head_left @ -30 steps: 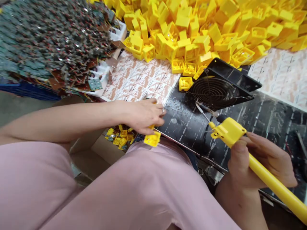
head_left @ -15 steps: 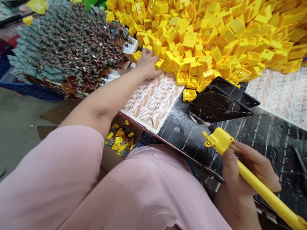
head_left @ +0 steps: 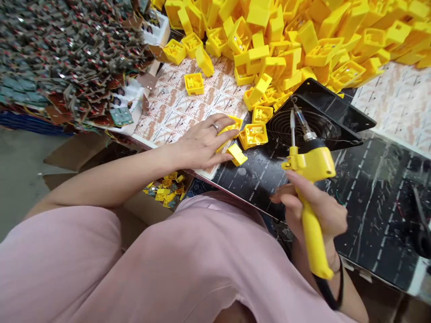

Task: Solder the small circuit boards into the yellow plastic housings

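Observation:
My left hand (head_left: 205, 140) lies over a couple of small yellow housings at the bench's front edge, its fingers curved round one of them (head_left: 233, 123). By the thumb tip is another yellow piece (head_left: 237, 154). An open yellow housing (head_left: 255, 135) with metal bits inside sits just right of the fingers. My right hand (head_left: 314, 206) is closed around the yellow handle of a soldering gun (head_left: 311, 163). The gun's tip and thin metal tube point up, over the round grille of a black fan (head_left: 303, 125).
A large heap of yellow housings (head_left: 269, 54) covers the back of the bench. Wired circuit boards (head_left: 77, 58) are piled at the left. Below the edge, a carton holds yellow pieces (head_left: 166, 190). Dark scissors or pliers (head_left: 420, 220) lie far right on the black mat (head_left: 373, 202).
My left hand has come back from the heap towards the front edge, with yellow housings now under it. My right hand has tilted the soldering gun more upright, its tip nearer the fan.

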`<move>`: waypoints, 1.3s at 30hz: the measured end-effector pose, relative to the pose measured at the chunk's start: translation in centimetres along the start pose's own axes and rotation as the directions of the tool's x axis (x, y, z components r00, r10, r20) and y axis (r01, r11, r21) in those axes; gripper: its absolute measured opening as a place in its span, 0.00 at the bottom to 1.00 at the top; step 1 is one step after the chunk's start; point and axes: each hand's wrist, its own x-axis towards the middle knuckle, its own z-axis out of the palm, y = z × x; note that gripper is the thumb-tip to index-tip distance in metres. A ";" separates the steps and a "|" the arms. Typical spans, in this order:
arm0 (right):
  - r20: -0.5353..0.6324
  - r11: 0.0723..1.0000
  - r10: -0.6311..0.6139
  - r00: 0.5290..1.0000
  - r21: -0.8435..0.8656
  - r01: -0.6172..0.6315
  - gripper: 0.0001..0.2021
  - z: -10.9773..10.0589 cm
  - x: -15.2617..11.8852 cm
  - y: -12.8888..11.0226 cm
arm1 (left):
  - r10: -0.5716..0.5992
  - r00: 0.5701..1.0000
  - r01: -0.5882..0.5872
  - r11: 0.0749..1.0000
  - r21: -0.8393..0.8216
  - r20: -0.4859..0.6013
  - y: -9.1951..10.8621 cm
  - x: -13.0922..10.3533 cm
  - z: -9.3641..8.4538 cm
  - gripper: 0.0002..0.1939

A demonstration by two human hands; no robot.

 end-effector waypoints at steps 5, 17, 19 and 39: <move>0.101 0.975 -0.168 0.980 -0.127 0.181 0.09 1.4 2.4 0.1 | -0.291 0.950 0.268 0.946 -0.181 -0.117 -1.7 -1.9 -0.2 0.19; 0.233 0.880 -0.380 0.895 -0.207 0.427 0.08 -1.3 1.3 0.0 | -0.155 0.973 0.164 0.986 0.040 -0.173 0.4 -2.6 -1.2 0.18; 0.178 0.881 -0.344 0.922 -0.279 0.382 0.09 -2.4 1.6 0.2 | -0.081 0.989 0.093 0.992 0.086 -0.127 1.6 -2.0 -0.9 0.21; -0.033 0.999 -0.006 0.999 0.045 0.008 0.23 -4.8 7.4 10.7 | -0.063 0.997 0.050 0.967 -0.251 -0.046 6.0 1.3 0.3 0.21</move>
